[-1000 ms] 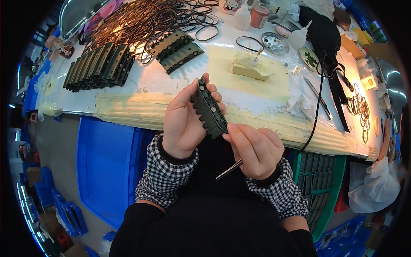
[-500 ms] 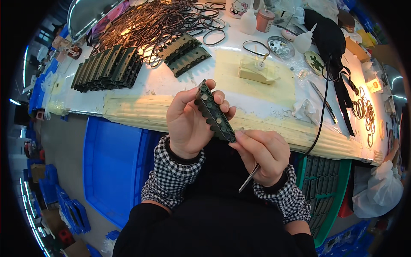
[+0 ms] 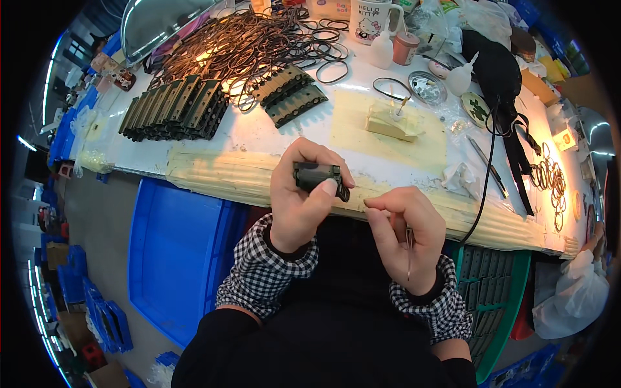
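Note:
My left hand (image 3: 299, 200) grips a small dark green plastic piece (image 3: 314, 176), its thumb pressed along the near side. One end of the piece points toward me, so its row of round wheels hardly shows. A short distance to the right, my right hand (image 3: 414, 236) is apart from the piece. Its thumb and forefinger nearly meet, and whether anything tiny is between them I cannot make out. A thin metal tool (image 3: 409, 253) is tucked against the palm under the curled fingers. Similar green pieces stand in a packed row (image 3: 171, 110) at the table's left.
Dark rubber bands (image 3: 239, 45) lie heaped at the back, beside a flat group of green pieces (image 3: 290, 96). A cream block (image 3: 391, 123), a metal dish (image 3: 427, 87) and a pen-like tool (image 3: 486, 165) sit to the right. Blue (image 3: 171, 258) and green crates (image 3: 517, 304) flank me below the table.
My left hand has turned the green piece, so its wheeled face no longer faces me. My right hand has come away from the piece's end, and the metal tool now lies along the palm.

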A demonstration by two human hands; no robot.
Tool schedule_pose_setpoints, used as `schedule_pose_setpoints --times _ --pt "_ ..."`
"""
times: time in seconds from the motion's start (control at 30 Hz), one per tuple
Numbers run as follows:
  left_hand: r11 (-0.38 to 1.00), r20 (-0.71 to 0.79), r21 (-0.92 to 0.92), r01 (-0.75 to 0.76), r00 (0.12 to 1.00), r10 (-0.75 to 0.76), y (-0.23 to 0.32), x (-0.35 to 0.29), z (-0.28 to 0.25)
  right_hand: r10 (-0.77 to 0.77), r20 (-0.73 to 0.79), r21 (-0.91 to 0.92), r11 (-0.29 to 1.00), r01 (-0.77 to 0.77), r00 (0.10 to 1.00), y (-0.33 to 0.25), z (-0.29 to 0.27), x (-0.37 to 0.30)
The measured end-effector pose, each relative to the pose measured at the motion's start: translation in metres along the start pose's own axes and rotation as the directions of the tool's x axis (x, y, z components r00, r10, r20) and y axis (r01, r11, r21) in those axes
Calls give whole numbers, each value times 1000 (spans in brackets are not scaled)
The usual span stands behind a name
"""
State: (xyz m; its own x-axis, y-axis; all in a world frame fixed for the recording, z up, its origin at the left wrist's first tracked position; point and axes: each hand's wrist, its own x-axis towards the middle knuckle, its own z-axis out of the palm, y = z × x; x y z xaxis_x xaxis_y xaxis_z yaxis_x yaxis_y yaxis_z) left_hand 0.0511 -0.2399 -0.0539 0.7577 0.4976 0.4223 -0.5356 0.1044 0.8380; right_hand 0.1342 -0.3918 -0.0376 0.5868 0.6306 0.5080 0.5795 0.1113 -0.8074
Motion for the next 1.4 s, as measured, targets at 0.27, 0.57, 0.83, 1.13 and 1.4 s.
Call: schedule_pose_setpoints --times 0.27,0.57,0.83,1.13,1.4 --pt "696 210 577 -427 902 378 -4 2 4 188 107 300 930 -212 976 2 4 13" --pt "826 235 427 -368 927 292 -11 -5 5 122 126 229 962 -148 985 2 -4 11" --pt "974 22 -200 109 994 -107 -11 -15 13 30 0 86 996 -30 1000 -12 3 11" --pt "597 212 -709 377 920 -329 -16 -8 11 -6 -68 63 998 10 998 -5 -7 15" --pt "994 34 68 -83 996 81 -15 -13 11 65 52 32 997 -66 997 -12 1 22"
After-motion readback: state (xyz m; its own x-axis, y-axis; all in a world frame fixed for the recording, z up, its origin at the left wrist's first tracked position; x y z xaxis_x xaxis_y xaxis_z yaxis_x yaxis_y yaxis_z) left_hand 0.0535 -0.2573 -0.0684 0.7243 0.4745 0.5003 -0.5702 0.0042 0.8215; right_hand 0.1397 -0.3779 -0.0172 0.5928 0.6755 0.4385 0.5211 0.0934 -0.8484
